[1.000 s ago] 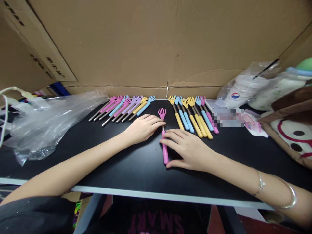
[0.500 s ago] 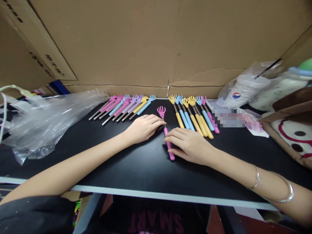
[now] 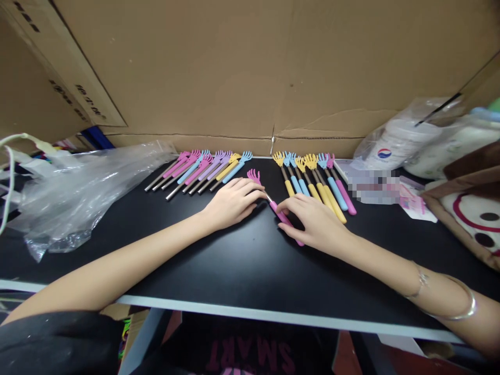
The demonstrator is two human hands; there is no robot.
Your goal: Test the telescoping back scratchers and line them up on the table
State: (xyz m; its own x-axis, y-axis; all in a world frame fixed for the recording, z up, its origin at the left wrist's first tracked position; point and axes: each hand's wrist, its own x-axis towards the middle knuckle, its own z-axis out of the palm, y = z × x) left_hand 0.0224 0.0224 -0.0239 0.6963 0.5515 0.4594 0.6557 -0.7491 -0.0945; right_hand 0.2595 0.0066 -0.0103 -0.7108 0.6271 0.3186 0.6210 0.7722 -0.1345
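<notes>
A pink back scratcher [image 3: 287, 221] lies slanted at the middle of the black table, its claw pointing to the far left. My left hand [image 3: 233, 203] rests palm down beside it, the curved fingertips at the thin metal shaft just below the claw. On the handle is my right hand [image 3: 318, 219], thumb and fingers closed about it and hiding part of it. To the left lies a row of back scratchers [image 3: 211, 174] in pink, blue, purple and yellow, metal rods towards me. Another row of back scratchers [image 3: 316, 187], mostly yellow and blue, lies to the right, handles towards me.
Clear plastic bags [image 3: 86, 192] cover the table's left side. At the right stand a bagged cup [image 3: 402, 143] and a brown plush item [image 3: 469, 203], with small cards [image 3: 416, 200] in front of the cup. A cardboard wall [image 3: 203, 73] closes off the back.
The pink back scratcher has turned from nearly upright in view to a slant, its handle end swung right and away from me. My right hand has moved slightly right and away with it.
</notes>
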